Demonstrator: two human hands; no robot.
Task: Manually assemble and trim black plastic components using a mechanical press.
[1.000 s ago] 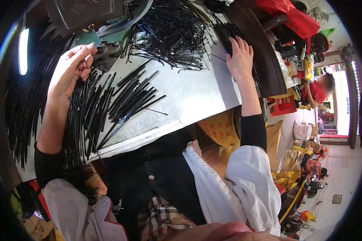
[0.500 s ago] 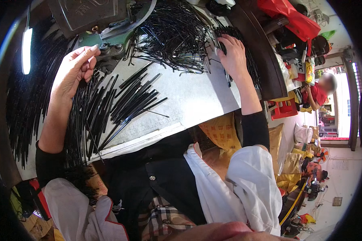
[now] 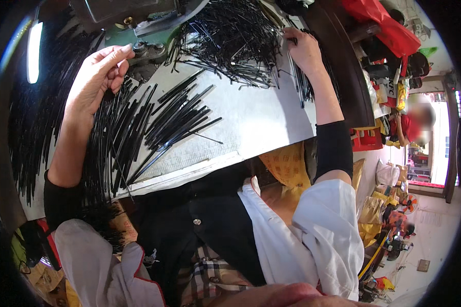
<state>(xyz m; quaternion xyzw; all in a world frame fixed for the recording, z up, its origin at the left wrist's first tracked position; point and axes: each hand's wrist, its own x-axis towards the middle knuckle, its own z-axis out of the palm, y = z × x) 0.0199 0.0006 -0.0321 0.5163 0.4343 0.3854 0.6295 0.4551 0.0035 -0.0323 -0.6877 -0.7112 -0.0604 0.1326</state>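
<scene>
My left hand (image 3: 98,77) is closed in a pinch beside the dark metal tooling of a green-based machine (image 3: 161,40); whatever lies between thumb and fingertips is too small to make out. At the table's right side, my right hand (image 3: 306,53) has its fingers bent together over a bundle of thin black rods (image 3: 299,84). Its fingertips hide what they grip. Between the hands lies a tangled heap of bent black rods (image 3: 233,38). Straighter black rods (image 3: 176,123) are fanned out on the white tabletop (image 3: 256,110), nearer to me.
A large mass of black rods (image 3: 36,112) covers the table's left side, under a lit tube lamp (image 3: 34,53). A dark wooden edge (image 3: 338,61) bounds the right. Beyond it are a red stool (image 3: 368,140) and a person in red (image 3: 412,125). A yellow sack (image 3: 288,166) hangs below the table.
My right hand has moved farther away, toward the far end of the right bundle, and its spread fingers have drawn together. My left hand keeps its pinch by the machine. The view has shifted slightly.
</scene>
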